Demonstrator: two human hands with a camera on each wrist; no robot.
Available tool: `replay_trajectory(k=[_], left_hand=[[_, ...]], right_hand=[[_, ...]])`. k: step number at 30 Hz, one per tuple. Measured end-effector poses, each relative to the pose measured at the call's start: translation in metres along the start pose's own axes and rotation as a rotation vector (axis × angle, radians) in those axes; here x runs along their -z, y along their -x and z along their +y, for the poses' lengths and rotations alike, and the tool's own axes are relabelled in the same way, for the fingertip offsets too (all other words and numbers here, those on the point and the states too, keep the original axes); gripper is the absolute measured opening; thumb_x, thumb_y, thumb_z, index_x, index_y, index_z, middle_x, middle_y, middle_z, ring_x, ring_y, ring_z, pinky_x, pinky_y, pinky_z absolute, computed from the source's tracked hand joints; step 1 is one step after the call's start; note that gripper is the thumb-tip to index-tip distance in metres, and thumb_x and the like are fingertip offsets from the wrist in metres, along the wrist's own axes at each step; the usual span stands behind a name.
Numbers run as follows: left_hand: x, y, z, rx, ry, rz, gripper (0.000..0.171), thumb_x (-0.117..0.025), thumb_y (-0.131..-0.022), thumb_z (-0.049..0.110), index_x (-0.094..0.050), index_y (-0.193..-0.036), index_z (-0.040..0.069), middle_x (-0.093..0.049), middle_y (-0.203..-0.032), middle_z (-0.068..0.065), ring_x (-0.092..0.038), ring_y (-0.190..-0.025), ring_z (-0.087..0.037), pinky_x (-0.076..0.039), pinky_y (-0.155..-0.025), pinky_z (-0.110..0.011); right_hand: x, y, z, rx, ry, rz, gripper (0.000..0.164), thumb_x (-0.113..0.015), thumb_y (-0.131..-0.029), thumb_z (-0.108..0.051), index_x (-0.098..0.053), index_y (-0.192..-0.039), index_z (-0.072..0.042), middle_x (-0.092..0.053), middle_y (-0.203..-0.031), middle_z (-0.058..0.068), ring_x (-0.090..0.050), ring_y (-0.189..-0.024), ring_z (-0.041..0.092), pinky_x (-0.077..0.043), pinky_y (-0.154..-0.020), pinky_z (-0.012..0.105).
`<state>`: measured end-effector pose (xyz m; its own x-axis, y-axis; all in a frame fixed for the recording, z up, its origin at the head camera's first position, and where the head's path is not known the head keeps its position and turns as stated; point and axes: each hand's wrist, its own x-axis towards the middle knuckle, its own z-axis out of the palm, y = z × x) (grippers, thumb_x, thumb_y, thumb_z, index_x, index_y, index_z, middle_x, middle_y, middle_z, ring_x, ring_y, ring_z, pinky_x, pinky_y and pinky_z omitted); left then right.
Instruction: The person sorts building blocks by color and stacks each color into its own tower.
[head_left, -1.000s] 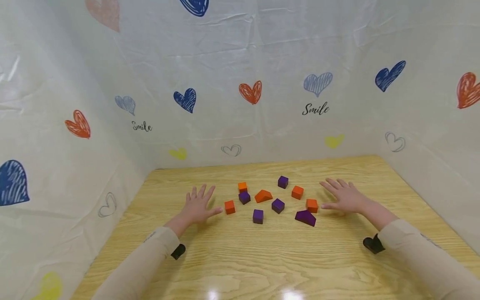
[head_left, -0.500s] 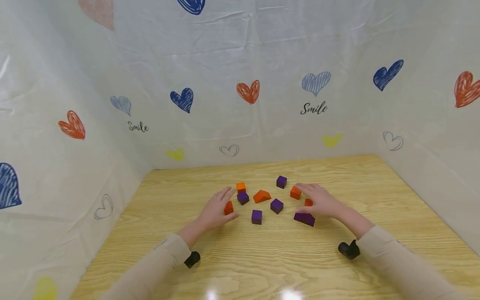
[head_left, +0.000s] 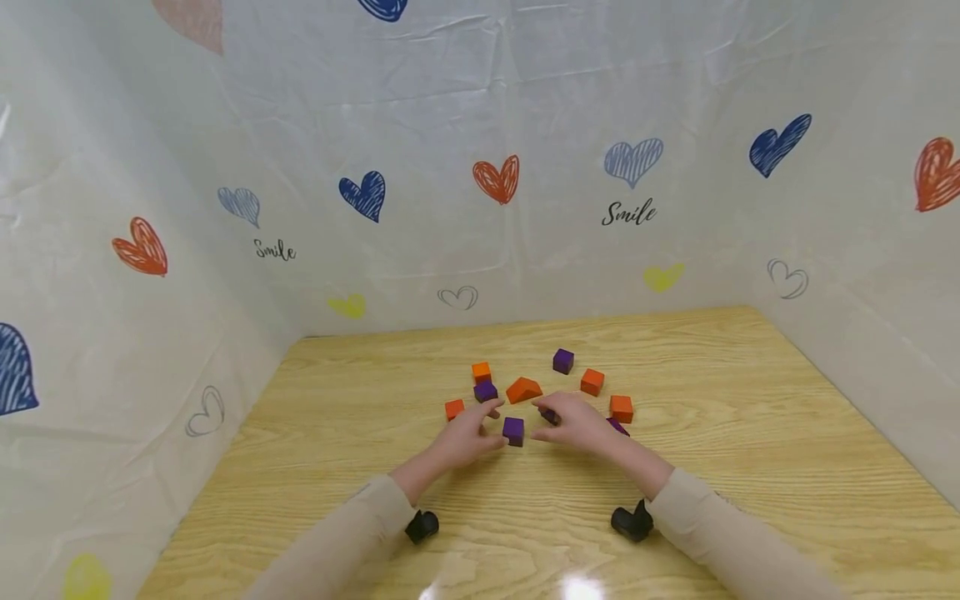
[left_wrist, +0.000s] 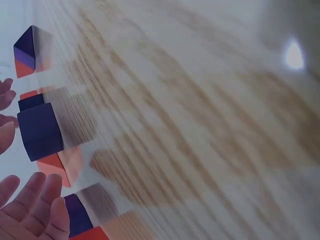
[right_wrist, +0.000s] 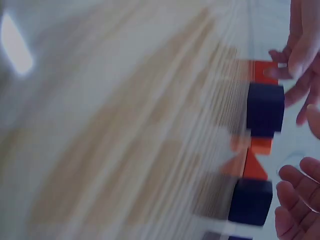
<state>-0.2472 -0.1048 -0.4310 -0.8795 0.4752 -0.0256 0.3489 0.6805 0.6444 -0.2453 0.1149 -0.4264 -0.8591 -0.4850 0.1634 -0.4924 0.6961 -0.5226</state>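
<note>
My left hand (head_left: 465, 437) and right hand (head_left: 576, 423) hover low over the table, facing each other on either side of a purple cube (head_left: 513, 431). Neither grips it, and their fingers are loosely bent. The left thumb tip is very close to the cube's side; whether it touches I cannot tell. Under the right hand a second purple cube (head_left: 551, 415) is partly covered. A purple trapezoid block (head_left: 618, 427) is mostly hidden behind that hand. An orange cube (head_left: 454, 408) peeks out beyond the left hand. In the right wrist view the purple cube (right_wrist: 265, 110) stands between both hands.
Behind the hands lie an orange triangular block (head_left: 523, 390), a purple cube (head_left: 485, 392) against an orange cube (head_left: 482, 372), and another purple cube (head_left: 563, 361). Orange cubes (head_left: 621, 408) sit at the right. A heart-printed sheet (head_left: 420, 258) encloses the wooden table (head_left: 712, 375).
Both hands have moved inward from the sides, past the outer blocks, to the middle purple cube. Their spread fingers have bent. The blocks appear to stay in place.
</note>
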Motion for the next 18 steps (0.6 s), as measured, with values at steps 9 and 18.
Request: replay_trajectory(k=[9,18], left_hand=[[-0.006,-0.007,0.0,0.047,0.041,0.011,0.042,-0.064,-0.086,0.018,-0.053,-0.125,0.007,-0.062,-0.112,-0.012,-0.055,-0.077,-0.015,-0.046,-0.065,-0.026],[-0.008,-0.01,0.001,0.0,-0.003,0.015,0.03,-0.063,-0.087,0.014,-0.061,-0.115,0.003,-0.065,-0.106,-0.011,-0.051,-0.071,-0.011,-0.045,-0.066,-0.022]], right_hand=[[-0.017,-0.016,-0.016,-0.116,-0.041,-0.017,0.034,-0.073,-0.077,-0.021,-0.066,-0.107,-0.005,-0.066,-0.097,0.005,-0.058,-0.082,0.016,-0.049,-0.072,0.032],[-0.02,-0.019,-0.017,-0.1,-0.037,-0.036,0.02,-0.073,-0.078,-0.015,-0.07,-0.095,-0.005,-0.067,-0.089,0.004,-0.06,-0.083,0.016,-0.05,-0.071,0.031]])
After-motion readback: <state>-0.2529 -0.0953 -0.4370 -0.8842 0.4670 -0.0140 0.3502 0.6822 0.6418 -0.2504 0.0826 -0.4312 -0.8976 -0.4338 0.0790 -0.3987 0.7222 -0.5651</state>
